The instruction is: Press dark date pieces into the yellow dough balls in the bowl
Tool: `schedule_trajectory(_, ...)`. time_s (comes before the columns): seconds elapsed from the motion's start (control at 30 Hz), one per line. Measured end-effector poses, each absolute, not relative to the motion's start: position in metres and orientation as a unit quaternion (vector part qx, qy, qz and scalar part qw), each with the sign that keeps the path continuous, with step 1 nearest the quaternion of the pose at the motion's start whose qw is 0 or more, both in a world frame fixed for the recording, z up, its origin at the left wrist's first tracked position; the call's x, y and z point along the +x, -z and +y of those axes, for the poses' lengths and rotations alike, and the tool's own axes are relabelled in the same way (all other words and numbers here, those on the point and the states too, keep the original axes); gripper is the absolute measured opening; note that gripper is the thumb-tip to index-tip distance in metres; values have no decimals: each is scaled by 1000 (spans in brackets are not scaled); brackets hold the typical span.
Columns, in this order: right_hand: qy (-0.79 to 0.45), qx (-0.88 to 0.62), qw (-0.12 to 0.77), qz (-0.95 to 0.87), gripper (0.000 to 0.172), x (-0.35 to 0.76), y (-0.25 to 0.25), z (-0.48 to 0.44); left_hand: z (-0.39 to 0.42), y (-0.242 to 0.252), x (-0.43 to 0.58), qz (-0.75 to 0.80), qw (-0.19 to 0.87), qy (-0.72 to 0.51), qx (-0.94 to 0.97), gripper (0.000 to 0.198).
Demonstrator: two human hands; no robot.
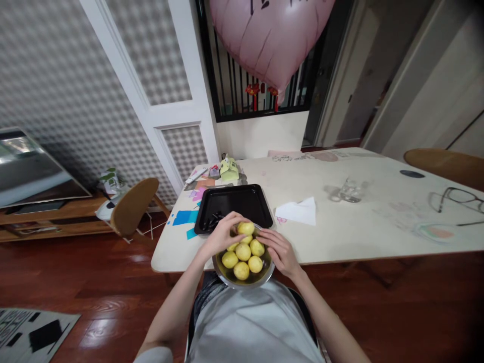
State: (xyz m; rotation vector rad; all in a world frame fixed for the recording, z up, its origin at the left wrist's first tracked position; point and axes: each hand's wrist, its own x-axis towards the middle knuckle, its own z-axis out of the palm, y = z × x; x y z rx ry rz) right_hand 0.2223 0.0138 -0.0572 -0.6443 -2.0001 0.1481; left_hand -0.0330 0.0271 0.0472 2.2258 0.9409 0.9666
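Note:
A metal bowl holding several yellow fruits rests at the near edge of the table, against my body. My left hand curls over the bowl's far left rim, its fingers closed on the topmost yellow fruit. Resting on the bowl's right rim is my right hand, fingers stretched flat and lightly touching the fruits. Just beyond the bowl lies a black baking tray with a few dark bits in its left corner.
On the pale table lie a white tissue, a clear glass, eyeglasses, coloured papers and a green packet. Wooden chairs stand at left and far right. A pink balloon hangs above.

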Motion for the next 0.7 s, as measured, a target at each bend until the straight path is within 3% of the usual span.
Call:
schedule_trajectory(0.23, -66, -261, 505, -820, 38, 222, 57, 14, 11, -31, -43, 379, 281, -384, 794, 31)
schedule_trajectory(0.7, -51, -264, 511, -817, 40, 224, 59, 16, 0, -27, -63, 444, 203, -346, 801, 42)
